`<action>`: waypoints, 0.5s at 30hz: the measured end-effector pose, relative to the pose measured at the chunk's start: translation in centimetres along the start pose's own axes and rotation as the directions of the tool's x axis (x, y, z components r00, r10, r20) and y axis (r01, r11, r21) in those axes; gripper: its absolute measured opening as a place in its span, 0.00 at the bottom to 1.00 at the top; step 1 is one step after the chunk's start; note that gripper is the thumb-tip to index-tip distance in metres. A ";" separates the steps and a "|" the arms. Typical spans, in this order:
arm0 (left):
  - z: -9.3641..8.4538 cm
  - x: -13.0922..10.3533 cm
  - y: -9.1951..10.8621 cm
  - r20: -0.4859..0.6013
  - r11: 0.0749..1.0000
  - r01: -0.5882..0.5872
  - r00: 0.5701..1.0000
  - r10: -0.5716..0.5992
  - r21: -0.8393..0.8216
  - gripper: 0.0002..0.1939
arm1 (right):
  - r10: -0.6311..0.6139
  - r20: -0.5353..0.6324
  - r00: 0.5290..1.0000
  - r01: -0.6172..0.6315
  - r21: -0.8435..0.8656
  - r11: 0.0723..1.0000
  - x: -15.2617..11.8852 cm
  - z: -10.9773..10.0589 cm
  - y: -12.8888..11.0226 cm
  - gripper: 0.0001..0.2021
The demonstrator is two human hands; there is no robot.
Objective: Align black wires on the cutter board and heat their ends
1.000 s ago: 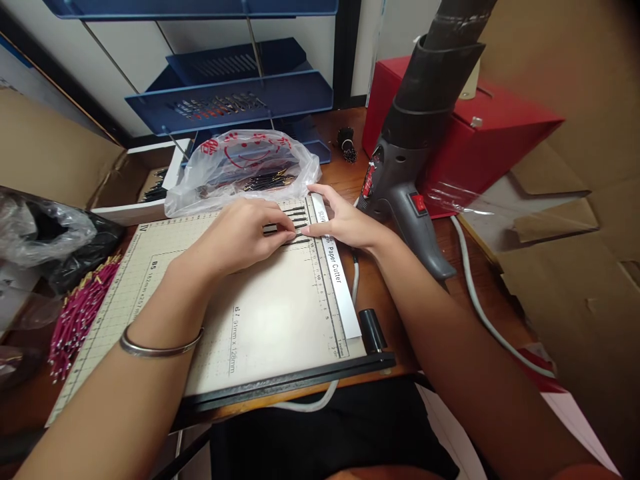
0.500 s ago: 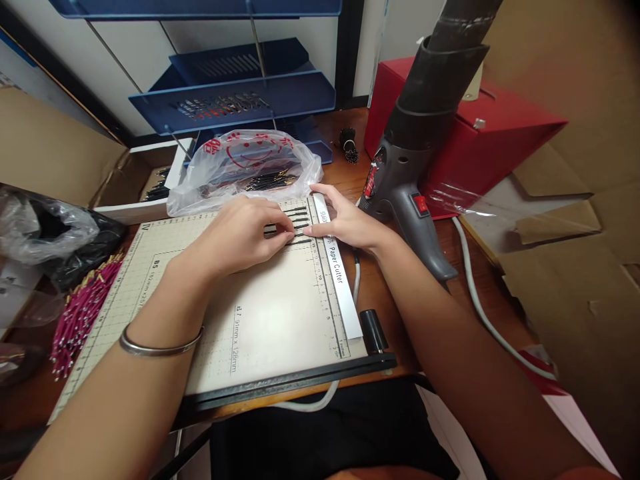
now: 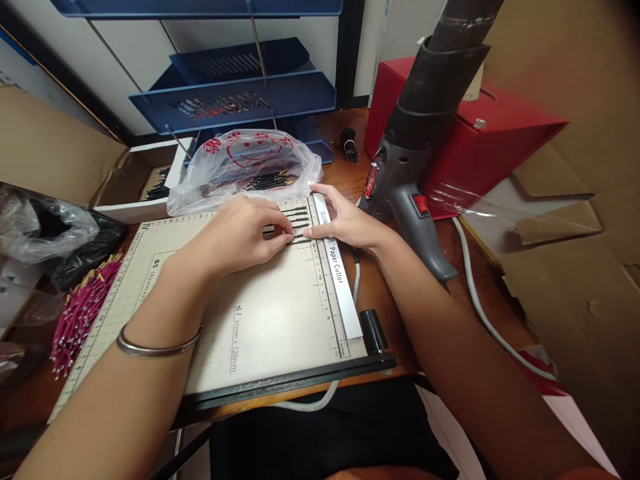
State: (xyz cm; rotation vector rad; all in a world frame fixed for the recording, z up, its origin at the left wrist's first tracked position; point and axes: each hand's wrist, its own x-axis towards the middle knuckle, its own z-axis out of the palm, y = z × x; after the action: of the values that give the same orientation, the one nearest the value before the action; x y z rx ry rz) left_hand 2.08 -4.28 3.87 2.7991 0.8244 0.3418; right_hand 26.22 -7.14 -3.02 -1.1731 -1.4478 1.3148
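Note:
On the cream gridded board of a paper cutter (image 3: 280, 307), several thin black wires (image 3: 299, 209) lie side by side near the ruler edge. My left hand (image 3: 250, 230) rests over them, thumb and forefinger pinched on the lowest black wire (image 3: 297, 236). Its other fingers are curled and hide the wires' left ends. My right hand (image 3: 353, 223) lies across the white guard strip (image 3: 343, 293), thumb and forefinger spread apart. That thumb's tip touches or nearly touches the lowest wire's right end; the forefinger reaches the strip's far end.
Behind the board sits a clear plastic bag (image 3: 190, 190) with black gold-tipped wires. Magenta wires (image 3: 83, 313) are bundled at left. A grey heat gun (image 3: 400, 173) stands by a red box (image 3: 515, 133) on the right. The cutter's black handle (image 3: 373, 330) is near the front.
Both hands stay almost in place. My left fingertips shift very slightly left, and the wires by my right thumb sit a little differently.

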 end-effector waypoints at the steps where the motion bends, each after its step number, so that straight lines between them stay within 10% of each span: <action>1: 0.0 0.0 0.0 0.000 1.000 0.001 1.000 -0.001 0.004 0.13 | -0.004 -0.002 1.000 0.004 -0.006 1.000 0.0 0.0 0.0 0.58; 15: 0.0 0.0 0.0 -0.001 0.999 0.028 1.000 -0.028 -0.024 0.13 | -0.002 -0.008 1.000 0.002 -0.020 1.000 0.0 0.0 0.1 0.59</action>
State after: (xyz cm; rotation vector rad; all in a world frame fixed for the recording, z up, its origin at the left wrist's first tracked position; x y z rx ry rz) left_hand 2.11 -4.27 3.85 2.7623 0.8533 0.3471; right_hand 26.19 -7.15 -3.11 -1.1882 -1.4589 1.2959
